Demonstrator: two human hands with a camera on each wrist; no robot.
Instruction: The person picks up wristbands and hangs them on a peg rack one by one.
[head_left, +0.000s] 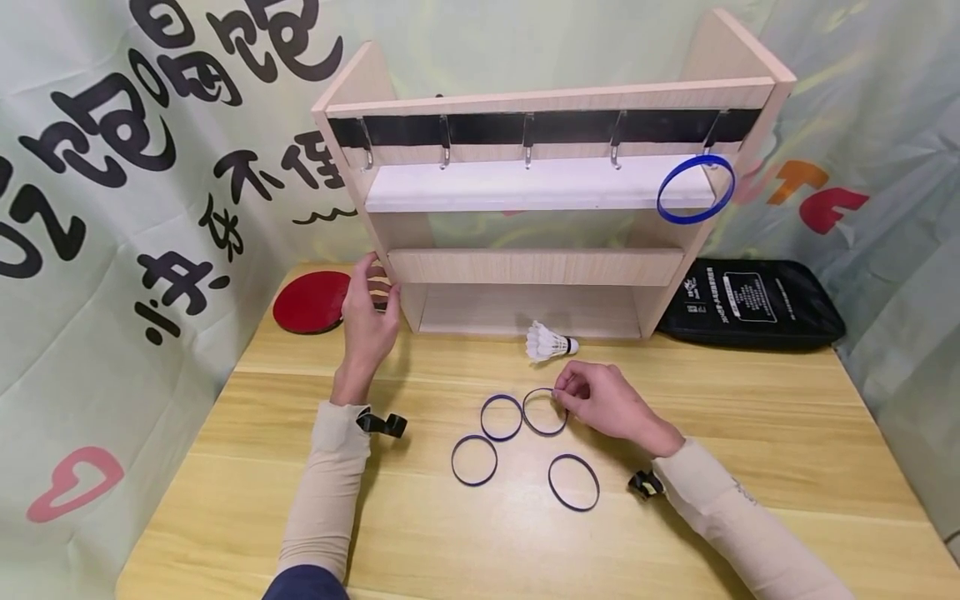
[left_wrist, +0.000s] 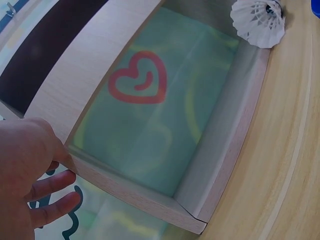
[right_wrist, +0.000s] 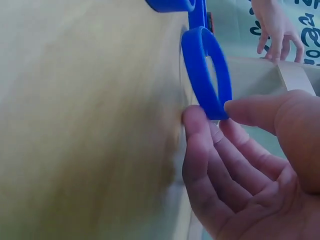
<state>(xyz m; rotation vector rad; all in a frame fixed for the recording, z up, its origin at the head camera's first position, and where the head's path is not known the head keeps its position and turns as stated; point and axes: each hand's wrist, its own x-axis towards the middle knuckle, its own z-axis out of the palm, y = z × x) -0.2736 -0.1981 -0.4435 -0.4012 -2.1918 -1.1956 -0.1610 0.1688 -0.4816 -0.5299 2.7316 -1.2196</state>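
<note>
In the head view my right hand (head_left: 609, 400) pinches the edge of a blue silicone wristband (head_left: 545, 434) at the tabletop. The right wrist view shows thumb and fingertips at the lower side of that wristband (right_wrist: 202, 75). Three more wristbands lie around it: one just left (head_left: 502, 439), one lower left (head_left: 475, 484) and one lower right (head_left: 573, 507). Another wristband (head_left: 696, 219) hangs from the rightmost hook of a wooden rack (head_left: 536, 267). My left hand (head_left: 367, 325) touches the rack's left side panel, its fingers fairly straight along the outside in the left wrist view (left_wrist: 30, 165).
A white shuttlecock (head_left: 550, 342) lies at the rack's front. Left of the rack is a red table tennis bat (head_left: 311, 302), and to the right a black case (head_left: 750, 304). Metal hooks line a black strip (head_left: 487, 129) on the rack. A printed curtain (head_left: 150, 375) stands behind.
</note>
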